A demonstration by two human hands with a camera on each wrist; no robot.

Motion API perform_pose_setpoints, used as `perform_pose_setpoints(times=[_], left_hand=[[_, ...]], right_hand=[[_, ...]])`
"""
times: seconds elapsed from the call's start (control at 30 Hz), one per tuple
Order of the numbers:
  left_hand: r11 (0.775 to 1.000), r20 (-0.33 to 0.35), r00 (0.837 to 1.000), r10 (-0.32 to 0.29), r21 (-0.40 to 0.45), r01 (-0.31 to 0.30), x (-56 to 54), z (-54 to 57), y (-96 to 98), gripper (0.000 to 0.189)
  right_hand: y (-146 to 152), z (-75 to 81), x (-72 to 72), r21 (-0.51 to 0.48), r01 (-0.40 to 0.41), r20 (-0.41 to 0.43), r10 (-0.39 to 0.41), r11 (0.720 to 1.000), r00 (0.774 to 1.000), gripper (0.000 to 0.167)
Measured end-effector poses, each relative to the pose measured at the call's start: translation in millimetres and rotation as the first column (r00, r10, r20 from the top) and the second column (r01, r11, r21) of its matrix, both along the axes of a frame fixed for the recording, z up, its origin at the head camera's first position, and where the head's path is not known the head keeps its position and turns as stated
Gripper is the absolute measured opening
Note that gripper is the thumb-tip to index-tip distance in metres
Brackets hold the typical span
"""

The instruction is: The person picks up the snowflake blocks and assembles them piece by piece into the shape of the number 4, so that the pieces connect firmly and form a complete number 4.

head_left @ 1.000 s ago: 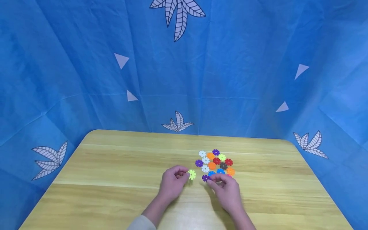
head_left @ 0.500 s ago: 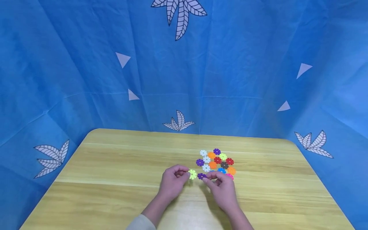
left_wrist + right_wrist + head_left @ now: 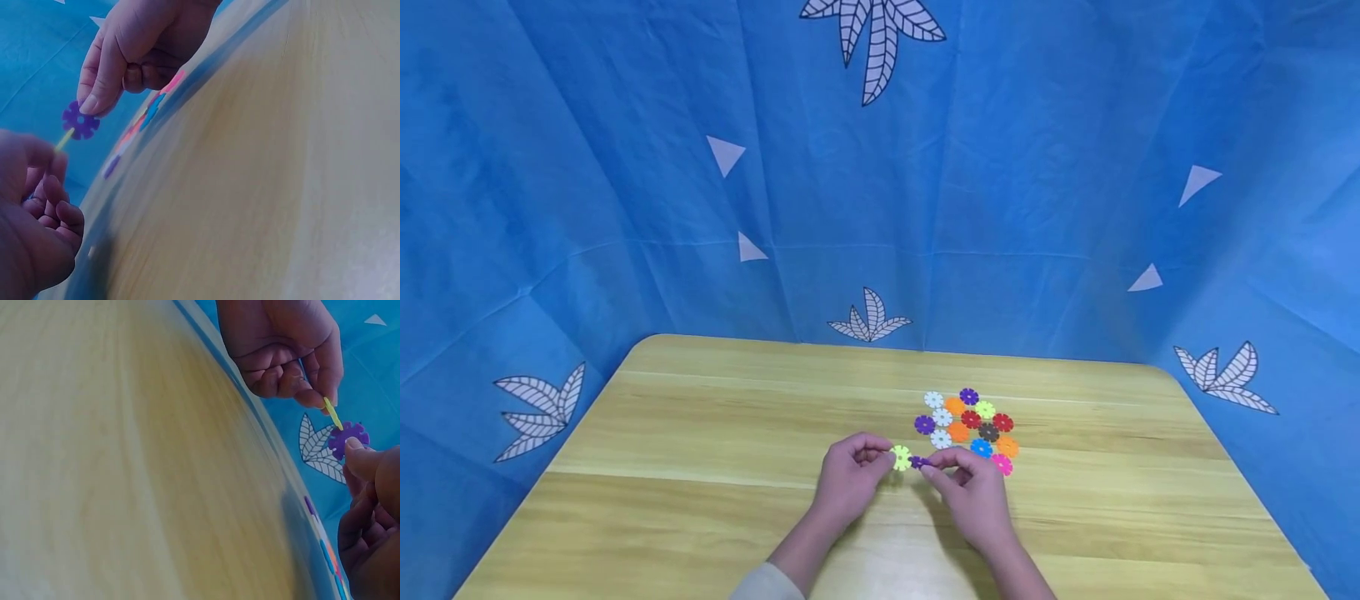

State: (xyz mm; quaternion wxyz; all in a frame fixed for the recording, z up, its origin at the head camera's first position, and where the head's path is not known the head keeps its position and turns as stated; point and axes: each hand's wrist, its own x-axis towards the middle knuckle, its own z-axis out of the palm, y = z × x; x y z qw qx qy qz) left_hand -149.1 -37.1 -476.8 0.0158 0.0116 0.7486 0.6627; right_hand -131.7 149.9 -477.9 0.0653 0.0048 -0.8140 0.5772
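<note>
Between thumb and forefinger, my left hand (image 3: 852, 477) pinches a yellow-green notched plastic disc (image 3: 902, 457) by its left edge. Opposite it, my right hand (image 3: 972, 496) pinches a purple notched disc (image 3: 919, 462). Both discs are held up above the table. In the left wrist view the purple disc (image 3: 81, 120) stands crosswise to the yellow-green one (image 3: 64, 140), their rims meeting at a notch. The right wrist view shows the same meeting of the yellow-green disc (image 3: 333, 414) and the purple disc (image 3: 349, 439), seen from the other side.
Just beyond the right hand, a loose group of notched discs lies flat on the wooden table (image 3: 700, 450), among them a brown disc (image 3: 988, 432), a blue disc (image 3: 981, 448) and a pink disc (image 3: 1002, 464). A blue patterned cloth (image 3: 1000, 192) hangs behind the table.
The right hand has moved left with the purple disc, bringing it up to the yellow-green disc and turning it more edge-on. The left hand has stayed nearly still.
</note>
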Motion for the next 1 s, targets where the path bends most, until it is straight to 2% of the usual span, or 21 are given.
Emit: perform_pose_setpoints(times=[0.27,0.67,0.83,1.0], left_hand=[[0.999,0.025,1.000,-0.007,0.038,0.006,1.9,-0.9,-0.4,0.011],[0.989,0.078,0.997,-0.028,0.150,0.016,6.7,0.2,0.7,0.011],[0.986,0.084,0.996,-0.037,0.168,0.022,7.8,0.9,1.2,0.009],[0.989,0.082,0.996,-0.034,0.148,0.022,8.0,1.6,0.9,0.010]], right_hand=[[-2.9,-2.3,-1.0,-0.081,-0.007,-0.054,0.003,0.997,0.999,0.012],[-7.7,1.5,1.4,-0.055,0.025,-0.043,-0.027,0.998,0.999,0.011],[-8.5,2.3,1.5,-0.055,0.014,-0.051,-0.017,0.998,0.999,0.011],[-9.1,1.8,1.0,-0.056,0.023,-0.050,-0.026,0.998,0.998,0.011]])
